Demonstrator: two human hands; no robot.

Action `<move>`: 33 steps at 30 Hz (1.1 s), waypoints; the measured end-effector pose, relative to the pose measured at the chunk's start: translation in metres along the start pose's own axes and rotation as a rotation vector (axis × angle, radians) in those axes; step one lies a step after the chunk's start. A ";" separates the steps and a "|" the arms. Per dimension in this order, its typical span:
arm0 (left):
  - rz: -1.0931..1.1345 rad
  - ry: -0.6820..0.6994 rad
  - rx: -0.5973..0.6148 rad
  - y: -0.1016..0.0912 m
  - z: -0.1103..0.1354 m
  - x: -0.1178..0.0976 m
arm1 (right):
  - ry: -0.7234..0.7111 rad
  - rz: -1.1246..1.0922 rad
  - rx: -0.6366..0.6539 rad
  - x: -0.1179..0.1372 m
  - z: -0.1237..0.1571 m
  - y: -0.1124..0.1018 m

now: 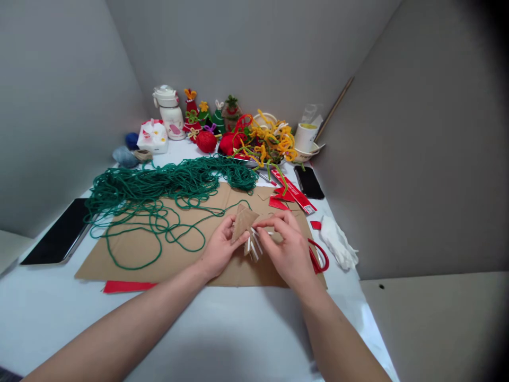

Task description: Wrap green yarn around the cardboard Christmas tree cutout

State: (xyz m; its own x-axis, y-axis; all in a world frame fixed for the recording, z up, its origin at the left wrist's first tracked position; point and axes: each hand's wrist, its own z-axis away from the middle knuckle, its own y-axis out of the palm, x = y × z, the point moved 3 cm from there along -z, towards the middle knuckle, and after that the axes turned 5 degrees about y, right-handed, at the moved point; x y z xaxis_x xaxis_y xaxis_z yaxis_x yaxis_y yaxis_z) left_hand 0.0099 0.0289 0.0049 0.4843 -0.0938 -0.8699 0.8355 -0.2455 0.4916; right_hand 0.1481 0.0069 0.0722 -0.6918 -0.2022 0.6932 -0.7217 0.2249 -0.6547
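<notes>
My left hand (218,246) is closed on a small folded cardboard piece (244,220) with a pointed, triangular top, held above a brown cardboard sheet (181,268). Narrow white strips (254,244) fan out from the piece's lower right side. At that edge, the thumb and forefinger of my right hand (289,248) are pinched together; what sits between the fingertips is too small to make out. Loose green yarn (159,183) lies heaped behind my hands, and one strand runs toward the cardboard piece. Red-handled scissors (326,260) lie partly hidden beside my right hand.
A tablet (58,233) lies at left, a phone (309,182) at right near a crumpled white cloth (338,244). Along the back stand a white bottle (172,116), a red yarn ball (206,141), yellow yarn (278,140) and a cup (305,138). Grey walls enclose the table.
</notes>
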 end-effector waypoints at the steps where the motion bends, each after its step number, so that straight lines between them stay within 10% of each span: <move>1: -0.013 0.001 0.000 0.000 0.000 -0.001 | -0.009 0.026 0.016 0.000 0.000 0.001; 19: -0.063 -0.005 -0.011 0.007 0.003 -0.009 | -0.013 0.236 0.026 -0.001 0.002 0.011; 33: 0.298 -0.116 -0.115 -0.005 -0.004 -0.004 | 0.139 0.253 -0.301 -0.035 -0.017 -0.019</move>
State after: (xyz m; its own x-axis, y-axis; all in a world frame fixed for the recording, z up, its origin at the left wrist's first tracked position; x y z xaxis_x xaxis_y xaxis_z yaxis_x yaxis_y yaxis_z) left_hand 0.0048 0.0343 0.0065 0.6842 -0.2553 -0.6831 0.6889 -0.0810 0.7203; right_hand 0.1860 0.0254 0.0655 -0.8216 0.0213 0.5697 -0.4761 0.5241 -0.7062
